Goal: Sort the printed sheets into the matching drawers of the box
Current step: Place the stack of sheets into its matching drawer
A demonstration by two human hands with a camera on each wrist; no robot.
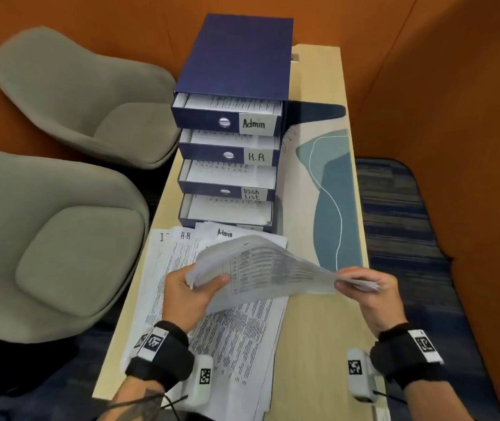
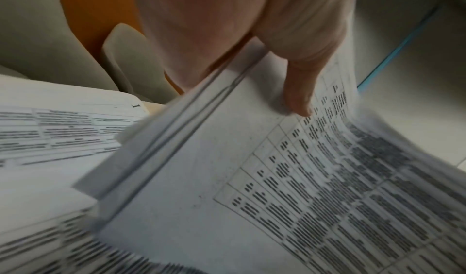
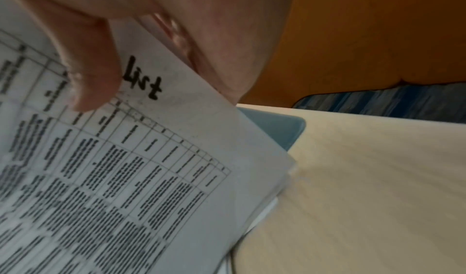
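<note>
A dark blue drawer box (image 1: 236, 56) stands on the narrow table (image 1: 318, 314), its drawers pulled out stepwise, the upper three labelled Admin (image 1: 254, 123), H.R (image 1: 256, 157) and Task List (image 1: 251, 194), each holding printed sheets. Both hands hold a bent stack of printed sheets (image 1: 270, 268) above the table. My left hand (image 1: 200, 287) pinches its left edge, thumb on top (image 2: 300, 90). My right hand (image 1: 358, 284) pinches the right edge, where the handwritten word "List" (image 3: 143, 78) shows beside the thumb. More sheets (image 1: 212, 329), headed H.R and Admin, lie spread beneath.
Two grey padded chairs (image 1: 69, 95) stand close to the table's left side. A blue-and-beige mat (image 1: 330, 208) lies on the table to the right of the box. Orange walls enclose the nook, with blue carpet (image 1: 394, 208) to the right.
</note>
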